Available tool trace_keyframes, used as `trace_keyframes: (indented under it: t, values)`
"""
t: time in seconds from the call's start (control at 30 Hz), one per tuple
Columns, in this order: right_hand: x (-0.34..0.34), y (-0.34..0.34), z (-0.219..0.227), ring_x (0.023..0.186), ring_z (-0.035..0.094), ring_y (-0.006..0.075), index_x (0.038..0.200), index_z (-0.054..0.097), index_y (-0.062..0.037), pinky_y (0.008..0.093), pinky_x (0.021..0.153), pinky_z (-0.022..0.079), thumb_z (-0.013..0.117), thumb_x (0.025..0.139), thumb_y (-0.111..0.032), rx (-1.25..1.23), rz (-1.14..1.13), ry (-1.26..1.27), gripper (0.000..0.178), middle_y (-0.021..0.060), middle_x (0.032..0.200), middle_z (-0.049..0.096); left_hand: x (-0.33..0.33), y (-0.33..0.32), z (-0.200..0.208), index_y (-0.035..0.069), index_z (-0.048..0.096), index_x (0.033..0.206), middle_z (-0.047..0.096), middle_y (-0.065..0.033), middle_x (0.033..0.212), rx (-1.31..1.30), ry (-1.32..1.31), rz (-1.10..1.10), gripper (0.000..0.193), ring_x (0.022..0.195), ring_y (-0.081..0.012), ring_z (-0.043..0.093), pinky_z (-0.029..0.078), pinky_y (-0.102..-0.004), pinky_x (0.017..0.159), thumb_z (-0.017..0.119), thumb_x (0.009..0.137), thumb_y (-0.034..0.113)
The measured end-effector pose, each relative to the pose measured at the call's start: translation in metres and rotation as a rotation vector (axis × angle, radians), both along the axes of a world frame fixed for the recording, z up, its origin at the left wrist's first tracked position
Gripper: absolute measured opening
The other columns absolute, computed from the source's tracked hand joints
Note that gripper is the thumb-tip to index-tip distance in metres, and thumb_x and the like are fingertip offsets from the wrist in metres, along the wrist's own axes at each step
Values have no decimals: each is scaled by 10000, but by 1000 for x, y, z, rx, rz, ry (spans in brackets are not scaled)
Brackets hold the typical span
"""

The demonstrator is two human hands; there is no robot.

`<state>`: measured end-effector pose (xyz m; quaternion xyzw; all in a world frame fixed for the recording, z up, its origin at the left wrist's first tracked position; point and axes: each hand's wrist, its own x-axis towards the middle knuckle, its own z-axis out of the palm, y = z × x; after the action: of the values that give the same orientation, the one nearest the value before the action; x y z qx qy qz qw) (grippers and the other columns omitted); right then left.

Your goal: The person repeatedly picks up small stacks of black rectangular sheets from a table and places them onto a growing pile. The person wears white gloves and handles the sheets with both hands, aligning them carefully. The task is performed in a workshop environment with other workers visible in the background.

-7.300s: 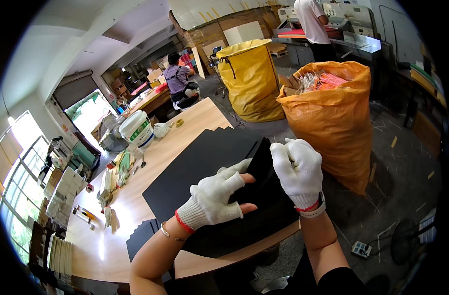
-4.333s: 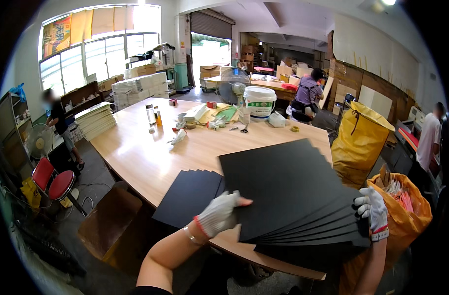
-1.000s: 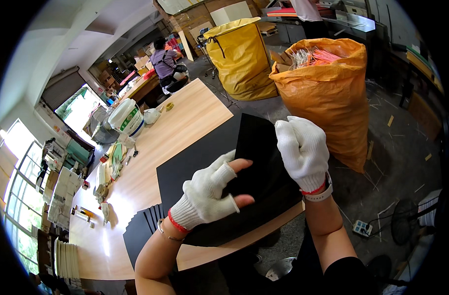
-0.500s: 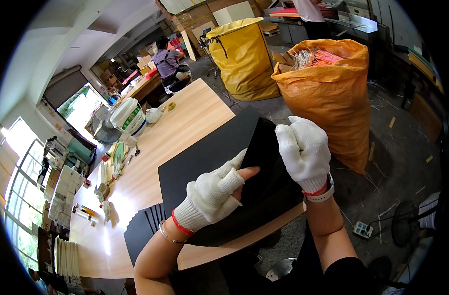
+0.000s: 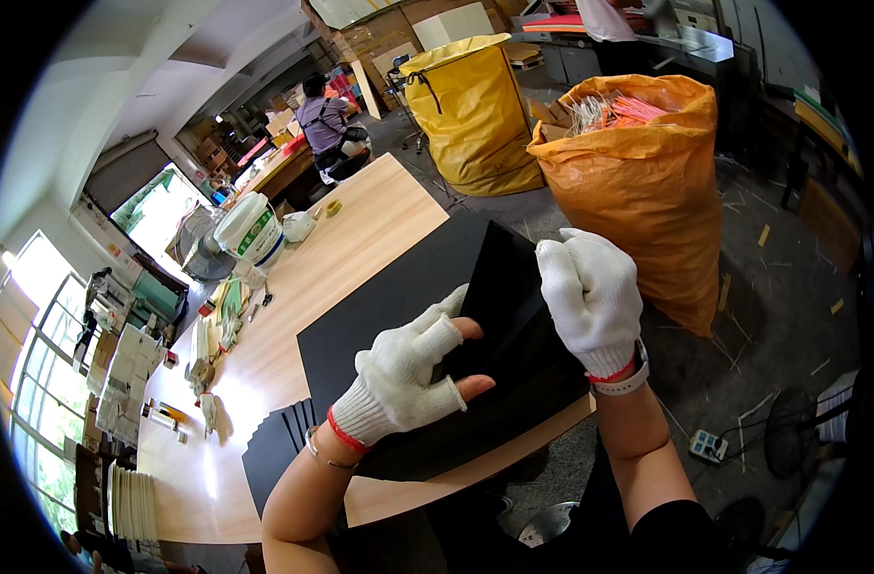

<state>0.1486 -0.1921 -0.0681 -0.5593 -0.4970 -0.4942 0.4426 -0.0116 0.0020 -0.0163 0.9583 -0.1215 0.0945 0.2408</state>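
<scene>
A large black board [image 5: 399, 292] lies on the wooden table in front of me, with a raised black flap [image 5: 509, 297] standing along its right part. My left hand [image 5: 404, 373], in a white knit glove with bare thumb and index fingertip, rests on the board beside the flap, thumb and fingers apart. Closed in a fist at the flap's upper right edge is my right hand [image 5: 590, 297], also gloved; its fingertips are hidden, and it appears to grip that edge. Several more black boards [image 5: 279, 445] lie fanned out left of my left forearm.
The wooden table [image 5: 360, 225] carries a white bucket [image 5: 251, 230], a tape roll [image 5: 334, 208] and scattered tools. Beyond its right side stand a yellow bag [image 5: 470, 120] and an orange sack [image 5: 638, 191] of offcuts. A power strip [image 5: 708, 446] lies on the floor. Other people work farther off.
My left thumb and index finger have spread apart, and the hand has shifted slightly left. The flap and board have moved a little left. My right hand stays nearly in place.
</scene>
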Motion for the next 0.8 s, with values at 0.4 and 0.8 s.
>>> trace_keyframes:
  t: [0.4,0.8]
  values:
    - [-5,0,1,550,539,315,1005,656,20,482,709,540,634,956,19,-53,25,87,53,100,654,517,0,-1,4,121,633,1394,626,-237,1398,135,-90,-119,532,1018,-372,742,598,-376,867,716,871,66]
    - [-7,-9,9,533,544,270,1001,690,11,427,591,511,701,909,3,-114,4,39,94,55,634,499,-1,-9,4,144,640,1358,520,-214,1562,67,-172,-79,549,1070,-369,743,624,-389,871,797,834,93]
